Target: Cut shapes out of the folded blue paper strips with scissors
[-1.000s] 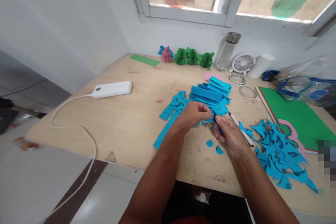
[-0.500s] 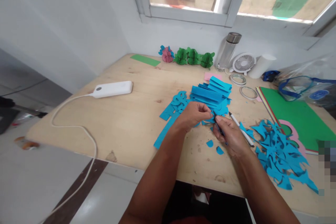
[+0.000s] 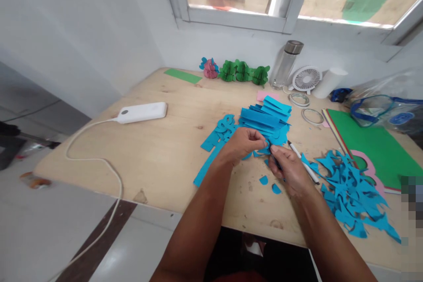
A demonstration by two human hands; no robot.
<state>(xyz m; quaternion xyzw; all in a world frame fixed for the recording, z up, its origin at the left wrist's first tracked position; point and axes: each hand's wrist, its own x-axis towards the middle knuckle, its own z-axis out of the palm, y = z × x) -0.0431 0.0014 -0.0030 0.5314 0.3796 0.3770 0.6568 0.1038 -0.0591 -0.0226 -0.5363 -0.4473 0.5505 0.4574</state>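
Note:
My left hand (image 3: 246,143) pinches a small piece of blue paper (image 3: 267,143) between thumb and fingers. Close by on its right, my right hand (image 3: 287,165) is closed around a dark, slim tool (image 3: 275,161), mostly hidden by the fingers, whose tip meets the blue piece. Behind the hands lies a stack of folded blue paper (image 3: 259,119). Blue cut-outs (image 3: 225,127) and a long blue strip (image 3: 209,166) are beside my left hand. Two small blue scraps (image 3: 276,188) rest on the table in front of my right hand.
Blue offcuts (image 3: 346,194) spread at the right, near green sheets (image 3: 376,145). A white pen (image 3: 309,168) lies beside my right hand. Tape rolls (image 3: 299,99), a glass bottle (image 3: 287,65), a fan (image 3: 307,79) and green paper shapes (image 3: 243,71) stand behind. A white power bank (image 3: 142,112) lies left.

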